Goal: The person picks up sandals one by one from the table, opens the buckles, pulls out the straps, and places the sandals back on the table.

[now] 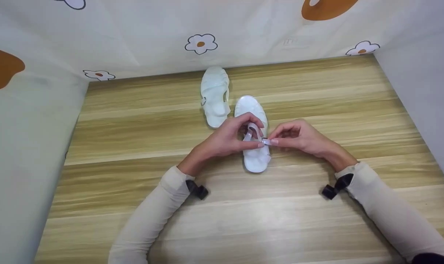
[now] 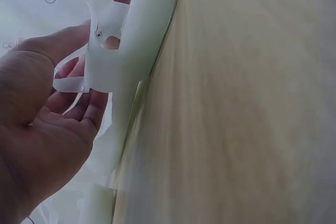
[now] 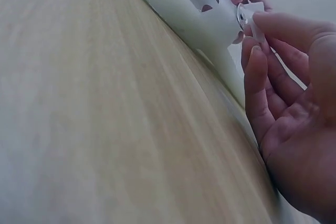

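From my end of the feed, I watch two bare hands at work on the near sandal point(image 1: 256, 161), a white one lying sole down in the middle of the wood-grain counter point(image 1: 243, 223), its toe pointing away from the person. The left hand point(image 1: 227, 136) comes in from the left; its grip is partly closed, the thumb laid against the strap point(image 2: 100, 69) near the buckle and the other fingers curled behind it, with a gap left between thumb and forefinger in the head view. The right hand point(image 1: 306, 140) has its grip closed at the fingertips, thumb and forefinger pinching the strap end point(image 3: 257, 9) right beside the metal buckle point(image 3: 241, 17). On the right wrist view I see its remaining fingers loosely bent below that pinch. The far sandal point(image 1: 215, 91) lies just beyond and to the left, separated from the near one by a narrow gap, toe close to the flower-print cloth point(image 1: 134, 36) at the back; its own small buckle shows on its left side. Cream sleeves point(image 1: 152, 209) cover both forearms, and I can make out a black device point(image 1: 198, 189) strapped at each wrist.
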Tool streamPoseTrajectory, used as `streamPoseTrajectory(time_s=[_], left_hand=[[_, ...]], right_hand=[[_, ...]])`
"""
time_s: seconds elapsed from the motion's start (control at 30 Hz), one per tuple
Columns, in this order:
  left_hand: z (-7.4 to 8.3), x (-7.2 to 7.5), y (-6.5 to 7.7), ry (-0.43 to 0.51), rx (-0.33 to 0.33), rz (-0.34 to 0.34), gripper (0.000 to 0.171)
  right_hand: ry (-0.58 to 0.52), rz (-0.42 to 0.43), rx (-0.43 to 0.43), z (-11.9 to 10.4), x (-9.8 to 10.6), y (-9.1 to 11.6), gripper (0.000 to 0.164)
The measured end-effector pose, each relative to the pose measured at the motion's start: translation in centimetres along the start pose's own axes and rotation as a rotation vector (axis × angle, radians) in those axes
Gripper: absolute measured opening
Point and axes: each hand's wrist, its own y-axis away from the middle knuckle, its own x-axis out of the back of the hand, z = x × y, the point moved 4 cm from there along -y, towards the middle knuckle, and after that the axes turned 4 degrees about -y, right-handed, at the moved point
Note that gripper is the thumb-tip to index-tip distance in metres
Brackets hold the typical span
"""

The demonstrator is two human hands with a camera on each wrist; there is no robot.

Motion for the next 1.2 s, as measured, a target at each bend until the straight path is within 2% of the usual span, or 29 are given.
streamPoseTrajectory(time_s=[0.13, 0.37, 0.73, 0.97, 1.2], left_hand=[[0.3, -0.1, 0.0, 0.011, -0.004, -0.002, 0.053], [0.5, -0.3, 0.0, 0.029, -0.012, 0.003, 0.055], [1.3, -0.6, 0.1, -0.077, -0.089, 0.054, 0.050], [1.5, -0.8, 0.2, -0.124, -0.096, 0.065, 0.050], [1.5, -0.8, 0.2, -0.123, -0.098, 0.080, 0.052]], right_hand=[[0.007, 0.003, 0.000, 0.1, 0.0, -0.1, 0.017], [0.012, 0.035, -0.025, 0.2, 0.1, 0.0, 0.018], [0.011, 0.065, -0.019, 0.1, -0.1, -0.1, 0.016], [-0.008, 0.077, -0.027, -0.1, 0.0, -0.1, 0.017], [0.002, 0.092, -0.032, 0.0, 0.0, -0.1, 0.017]])
